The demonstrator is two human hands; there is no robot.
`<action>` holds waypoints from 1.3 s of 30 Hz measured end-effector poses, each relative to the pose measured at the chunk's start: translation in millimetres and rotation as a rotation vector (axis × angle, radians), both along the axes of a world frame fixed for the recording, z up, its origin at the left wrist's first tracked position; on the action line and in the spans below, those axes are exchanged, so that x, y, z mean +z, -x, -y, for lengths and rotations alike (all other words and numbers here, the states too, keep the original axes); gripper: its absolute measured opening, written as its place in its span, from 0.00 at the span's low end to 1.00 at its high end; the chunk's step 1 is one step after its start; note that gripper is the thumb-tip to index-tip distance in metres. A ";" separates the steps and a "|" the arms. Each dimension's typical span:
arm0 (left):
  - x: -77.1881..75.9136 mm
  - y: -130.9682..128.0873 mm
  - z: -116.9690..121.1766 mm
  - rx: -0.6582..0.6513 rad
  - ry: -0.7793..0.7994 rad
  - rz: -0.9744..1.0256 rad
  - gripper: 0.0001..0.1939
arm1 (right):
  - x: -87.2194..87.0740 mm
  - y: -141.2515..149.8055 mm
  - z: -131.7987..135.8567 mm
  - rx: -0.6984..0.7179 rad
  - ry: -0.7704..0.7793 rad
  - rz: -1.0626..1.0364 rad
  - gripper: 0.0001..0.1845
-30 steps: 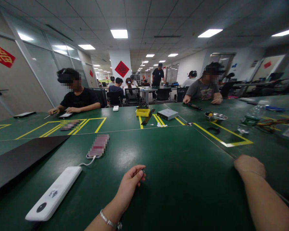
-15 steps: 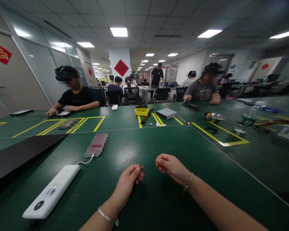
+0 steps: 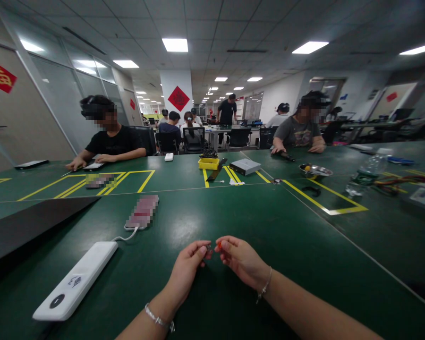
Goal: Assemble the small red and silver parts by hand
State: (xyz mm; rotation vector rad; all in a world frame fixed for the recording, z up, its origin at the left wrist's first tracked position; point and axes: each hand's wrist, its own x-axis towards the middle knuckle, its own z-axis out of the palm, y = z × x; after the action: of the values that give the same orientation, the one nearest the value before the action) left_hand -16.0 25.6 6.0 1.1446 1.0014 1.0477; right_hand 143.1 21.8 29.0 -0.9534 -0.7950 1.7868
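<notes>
My left hand (image 3: 188, 265) rests on the green table (image 3: 269, 236) near the front edge, its fingertips pinched on a small dark metal part (image 3: 208, 246). My right hand (image 3: 241, 260) sits just to its right, fingers curled and pinched on a tiny orange piece (image 3: 218, 244). The two sets of fingertips almost touch over the tabletop. Both wrists wear thin bracelets.
A white power bank (image 3: 76, 281) lies left of my hands, cabled to a phone (image 3: 143, 212). A black mat (image 3: 28, 226) lies far left. A yellow bin (image 3: 208, 163), grey box (image 3: 245, 166), metal bowl (image 3: 315, 170) and water bottle (image 3: 368, 172) stand farther back. Other people sit across the table.
My right hand swept in from the far right to meet my left hand at the centre, its fingertips closing on a tiny orange piece. My left hand stayed in place.
</notes>
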 end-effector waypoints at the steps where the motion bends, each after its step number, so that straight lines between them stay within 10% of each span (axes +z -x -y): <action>1: 0.8 -0.4 0.4 0.003 -0.006 -0.010 0.13 | -1.0 -0.2 -0.4 0.007 -0.002 0.005 0.16; 39: 6.0 -8.4 11.2 0.373 -0.683 -0.674 0.04 | -11.6 22.2 20.3 -0.204 -0.208 0.374 0.21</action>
State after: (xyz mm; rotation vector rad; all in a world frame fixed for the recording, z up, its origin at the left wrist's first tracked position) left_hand -7.6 14.4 12.0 2.0072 1.4742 1.3945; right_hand 120.8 1.5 17.4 -1.1984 -1.0526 1.3386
